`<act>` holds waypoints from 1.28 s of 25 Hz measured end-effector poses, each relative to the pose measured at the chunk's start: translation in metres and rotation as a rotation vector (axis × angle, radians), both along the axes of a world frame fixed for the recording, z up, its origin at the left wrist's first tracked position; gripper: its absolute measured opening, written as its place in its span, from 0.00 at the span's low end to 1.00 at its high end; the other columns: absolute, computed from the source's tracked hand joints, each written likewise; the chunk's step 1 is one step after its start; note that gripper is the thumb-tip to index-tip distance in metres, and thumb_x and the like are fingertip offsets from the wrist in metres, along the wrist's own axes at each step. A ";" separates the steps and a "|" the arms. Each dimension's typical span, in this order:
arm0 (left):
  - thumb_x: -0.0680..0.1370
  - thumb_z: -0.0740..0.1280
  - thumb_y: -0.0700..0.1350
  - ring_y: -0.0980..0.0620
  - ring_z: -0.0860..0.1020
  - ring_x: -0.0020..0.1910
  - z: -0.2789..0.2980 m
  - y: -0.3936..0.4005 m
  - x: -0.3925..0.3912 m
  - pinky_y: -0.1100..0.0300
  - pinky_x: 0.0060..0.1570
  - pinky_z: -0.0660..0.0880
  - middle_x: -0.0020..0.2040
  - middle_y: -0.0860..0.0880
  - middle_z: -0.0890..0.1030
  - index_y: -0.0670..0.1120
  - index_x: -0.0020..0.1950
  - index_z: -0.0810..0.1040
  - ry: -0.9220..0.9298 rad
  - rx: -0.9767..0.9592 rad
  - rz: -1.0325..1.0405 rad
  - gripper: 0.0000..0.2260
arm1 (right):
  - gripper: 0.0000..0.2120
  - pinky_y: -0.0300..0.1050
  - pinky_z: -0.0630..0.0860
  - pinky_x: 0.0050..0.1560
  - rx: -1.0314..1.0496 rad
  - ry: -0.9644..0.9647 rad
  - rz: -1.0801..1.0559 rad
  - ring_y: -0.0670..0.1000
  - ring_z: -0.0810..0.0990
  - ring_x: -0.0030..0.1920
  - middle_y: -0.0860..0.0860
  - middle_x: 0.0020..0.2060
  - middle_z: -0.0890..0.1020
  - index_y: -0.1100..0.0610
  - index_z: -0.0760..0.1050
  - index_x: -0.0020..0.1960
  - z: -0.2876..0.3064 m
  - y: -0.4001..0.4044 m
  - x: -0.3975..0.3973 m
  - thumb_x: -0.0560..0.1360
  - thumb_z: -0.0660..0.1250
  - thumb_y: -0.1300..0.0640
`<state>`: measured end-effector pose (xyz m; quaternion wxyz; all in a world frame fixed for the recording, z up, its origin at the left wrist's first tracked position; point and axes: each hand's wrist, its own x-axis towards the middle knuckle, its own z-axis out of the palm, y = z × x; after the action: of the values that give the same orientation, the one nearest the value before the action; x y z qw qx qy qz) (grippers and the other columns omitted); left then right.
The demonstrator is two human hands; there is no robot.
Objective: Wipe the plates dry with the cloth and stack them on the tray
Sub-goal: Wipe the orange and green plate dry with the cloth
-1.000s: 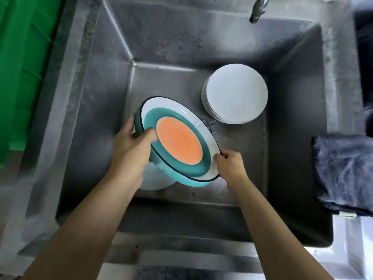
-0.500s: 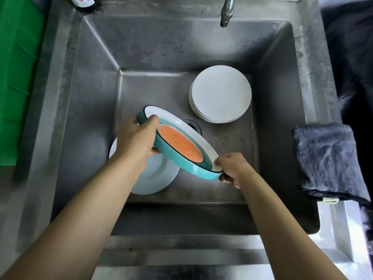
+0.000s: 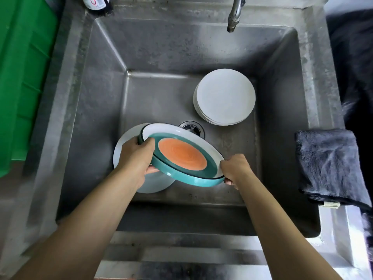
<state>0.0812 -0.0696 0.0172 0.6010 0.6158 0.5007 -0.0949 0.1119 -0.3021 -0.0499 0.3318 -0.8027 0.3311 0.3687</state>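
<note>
Since half a second ago I see the teal plate [image 3: 182, 156] with its orange centre tip back toward me, showing more of its face, held tilted above the sink [image 3: 96, 110] floor. My left hand [image 3: 135, 158] grips its left rim, thumb curled over the top and fingers underneath, while my right hand [image 3: 235, 168] pinches the right rim with curled fingers. Under the left hand a white plate [image 3: 125, 142] lies flat, a stack of white plates [image 3: 224, 97] sits further back by the drain [image 3: 192, 127], and the grey cloth [image 3: 331, 166] drapes over the sink's right edge.
</note>
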 end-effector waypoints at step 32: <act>0.73 0.65 0.69 0.54 0.64 0.30 0.084 -0.064 -0.002 0.58 0.32 0.61 0.30 0.51 0.67 0.49 0.28 0.67 -0.319 0.298 -0.040 0.26 | 0.14 0.57 0.75 0.58 -0.221 -0.902 0.111 0.60 0.77 0.55 0.57 0.55 0.80 0.57 0.78 0.66 0.108 -0.082 -0.047 0.81 0.65 0.59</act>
<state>0.0793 -0.1340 0.1016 0.5730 0.7146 0.3955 0.0670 0.0647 -0.3843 0.0586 0.3349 -0.9299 0.1478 -0.0372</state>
